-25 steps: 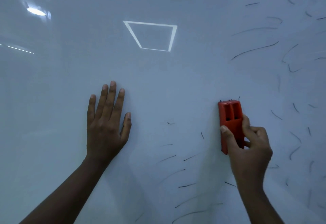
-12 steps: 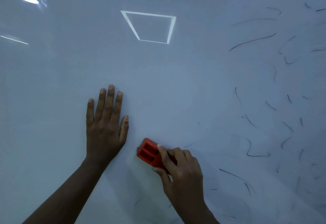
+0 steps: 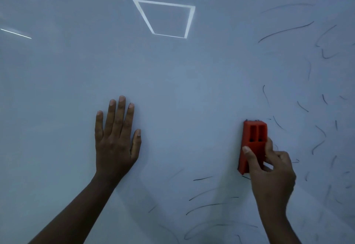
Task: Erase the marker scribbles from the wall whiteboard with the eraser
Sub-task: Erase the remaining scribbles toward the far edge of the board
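- Eraser (image 3: 253, 144), gripped in the right hand (image 3: 269, 174), has swept back right from beside the left hand (image 3: 115, 140).
- Left fingers lie flat, spread on the whiteboard (image 3: 172, 90).
- Scribbles (image 3: 284, 31) remain at right and below.

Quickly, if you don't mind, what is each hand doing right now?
Left hand: open, flat against the whiteboard.
Right hand: gripping the orange eraser.

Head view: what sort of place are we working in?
Likely an office or classroom: a wall whiteboard with marker scribbles, a reflected square ceiling light, and an orange eraser.
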`<action>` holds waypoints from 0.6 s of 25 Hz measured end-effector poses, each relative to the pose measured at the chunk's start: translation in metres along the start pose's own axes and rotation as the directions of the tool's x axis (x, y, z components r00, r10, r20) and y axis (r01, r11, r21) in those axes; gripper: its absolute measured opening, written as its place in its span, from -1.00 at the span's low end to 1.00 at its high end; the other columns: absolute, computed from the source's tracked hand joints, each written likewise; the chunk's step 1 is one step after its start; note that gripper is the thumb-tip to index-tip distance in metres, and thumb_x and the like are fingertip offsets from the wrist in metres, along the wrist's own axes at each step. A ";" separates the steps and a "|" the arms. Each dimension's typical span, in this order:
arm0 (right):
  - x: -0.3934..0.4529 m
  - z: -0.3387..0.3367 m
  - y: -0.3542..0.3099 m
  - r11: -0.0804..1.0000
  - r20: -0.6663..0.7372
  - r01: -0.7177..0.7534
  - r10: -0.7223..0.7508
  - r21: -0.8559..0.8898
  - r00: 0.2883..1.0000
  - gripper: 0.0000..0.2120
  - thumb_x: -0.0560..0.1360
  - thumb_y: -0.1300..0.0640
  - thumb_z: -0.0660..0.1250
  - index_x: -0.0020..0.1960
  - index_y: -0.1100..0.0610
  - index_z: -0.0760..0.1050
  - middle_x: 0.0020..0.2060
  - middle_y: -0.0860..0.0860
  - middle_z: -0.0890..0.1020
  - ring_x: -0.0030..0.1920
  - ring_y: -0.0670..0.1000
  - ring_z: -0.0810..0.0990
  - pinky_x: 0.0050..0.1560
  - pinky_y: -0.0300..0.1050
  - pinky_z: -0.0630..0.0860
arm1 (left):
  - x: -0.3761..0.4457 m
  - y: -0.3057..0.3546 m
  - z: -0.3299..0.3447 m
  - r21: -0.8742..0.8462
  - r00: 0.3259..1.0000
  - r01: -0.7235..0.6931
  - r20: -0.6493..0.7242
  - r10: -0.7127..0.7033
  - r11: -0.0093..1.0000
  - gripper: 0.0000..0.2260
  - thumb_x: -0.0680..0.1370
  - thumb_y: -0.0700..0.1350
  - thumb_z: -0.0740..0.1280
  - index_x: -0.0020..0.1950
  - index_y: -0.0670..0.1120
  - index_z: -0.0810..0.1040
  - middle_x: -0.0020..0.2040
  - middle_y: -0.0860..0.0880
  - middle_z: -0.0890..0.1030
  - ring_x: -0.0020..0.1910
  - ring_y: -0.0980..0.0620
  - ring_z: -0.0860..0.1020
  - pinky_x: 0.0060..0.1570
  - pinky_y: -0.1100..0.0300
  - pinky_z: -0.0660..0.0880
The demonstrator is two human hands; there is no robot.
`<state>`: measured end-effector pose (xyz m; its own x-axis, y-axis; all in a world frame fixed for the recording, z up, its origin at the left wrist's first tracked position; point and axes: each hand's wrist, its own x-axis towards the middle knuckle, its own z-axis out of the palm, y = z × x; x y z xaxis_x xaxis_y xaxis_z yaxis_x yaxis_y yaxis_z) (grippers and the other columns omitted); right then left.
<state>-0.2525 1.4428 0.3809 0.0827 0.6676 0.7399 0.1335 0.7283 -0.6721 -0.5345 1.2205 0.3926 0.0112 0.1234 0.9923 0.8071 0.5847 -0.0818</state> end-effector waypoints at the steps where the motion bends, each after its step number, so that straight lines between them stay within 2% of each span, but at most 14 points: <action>1: -0.005 0.002 0.002 0.999 -0.021 -0.033 0.034 0.031 0.999 -0.39 0.46 -0.17 0.47 0.45 0.03 0.52 -0.06 0.00 0.51 -0.13 0.07 0.65 -0.09 0.01 0.67 | -0.003 0.001 0.000 0.001 1.000 0.007 0.001 -0.007 1.000 -0.44 0.75 -0.03 0.13 0.73 -0.19 0.14 0.73 -0.20 0.13 0.72 -0.21 0.11 0.67 -0.27 0.05; 3: -0.017 0.009 0.001 0.992 -0.043 -0.095 0.099 0.081 0.994 -0.44 0.47 -0.08 0.52 0.43 0.02 0.52 -0.08 0.01 0.52 -0.15 0.02 0.62 -0.13 -0.06 0.64 | -0.010 0.003 0.001 0.000 1.000 0.017 -0.001 -0.017 1.000 -0.44 0.75 -0.03 0.13 0.73 -0.19 0.14 0.73 -0.20 0.14 0.72 -0.21 0.11 0.67 -0.28 0.05; 5: -0.033 0.022 -0.007 0.992 -0.025 -0.083 0.086 0.099 0.996 -0.46 0.46 -0.01 0.54 0.41 0.05 0.54 -0.08 0.02 0.50 -0.15 0.07 0.60 -0.12 0.06 0.65 | -0.016 0.003 0.003 -0.002 1.000 0.019 -0.009 -0.019 1.000 -0.44 0.75 -0.04 0.14 0.73 -0.19 0.14 0.73 -0.20 0.14 0.72 -0.21 0.12 0.67 -0.27 0.05; 6: -0.046 0.031 -0.011 0.997 0.001 -0.024 0.024 0.070 1.000 -0.48 0.46 0.00 0.54 0.39 0.08 0.58 -0.08 0.02 0.49 -0.13 0.11 0.58 -0.11 0.10 0.63 | -0.019 0.003 0.003 -0.001 1.000 0.018 -0.015 -0.018 1.000 -0.43 0.74 -0.04 0.15 0.73 -0.18 0.15 0.73 -0.19 0.14 0.72 -0.21 0.12 0.67 -0.27 0.05; 8: -0.082 0.050 -0.018 0.982 0.093 0.187 -0.184 -0.033 0.979 -0.53 0.51 -0.01 0.51 0.38 0.10 0.60 -0.07 0.01 0.48 -0.10 0.12 0.52 -0.13 -0.02 0.55 | -0.023 0.003 0.005 0.000 1.000 0.017 -0.021 -0.017 1.000 -0.43 0.74 -0.04 0.16 0.73 -0.18 0.14 0.73 -0.19 0.14 0.72 -0.21 0.12 0.67 -0.26 0.04; 10: -0.122 0.063 -0.019 0.914 0.229 0.400 -0.375 -0.073 0.898 -0.53 0.53 -0.07 0.44 0.39 0.08 0.59 -0.05 0.03 0.51 -0.10 0.11 0.48 -0.14 -0.05 0.48 | -0.028 0.002 0.005 -0.003 1.000 0.018 -0.009 -0.018 1.000 -0.42 0.74 -0.03 0.16 0.73 -0.18 0.13 0.74 -0.18 0.12 0.72 -0.21 0.11 0.67 -0.26 0.03; 12: -0.151 0.068 -0.010 0.847 0.329 0.524 -0.471 -0.090 0.818 -0.54 0.55 -0.11 0.38 0.38 0.06 0.60 -0.05 0.05 0.56 -0.12 0.11 0.51 -0.15 -0.01 0.50 | -0.032 0.002 0.006 -0.006 1.000 0.018 0.002 -0.018 1.000 -0.42 0.74 -0.02 0.14 0.74 -0.17 0.11 0.74 -0.17 0.09 0.72 -0.20 0.09 0.67 -0.25 0.01; 15: -0.167 0.064 0.001 0.780 0.412 0.614 -0.523 -0.122 0.746 -0.58 0.53 -0.14 0.40 0.33 0.01 0.63 -0.06 0.03 0.60 -0.13 0.09 0.56 -0.21 0.00 0.54 | -0.041 0.002 0.005 -0.009 1.000 0.015 0.013 -0.015 1.000 -0.42 0.74 -0.02 0.13 0.74 -0.17 0.10 0.75 -0.16 0.07 0.73 -0.20 0.08 0.68 -0.23 -0.01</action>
<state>-0.3290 1.3417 0.2553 -0.4154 0.1805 0.8916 0.2749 0.9592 -0.0661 -0.5366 1.2209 0.3514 -0.0084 0.1250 0.9921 0.8122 0.5797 -0.0662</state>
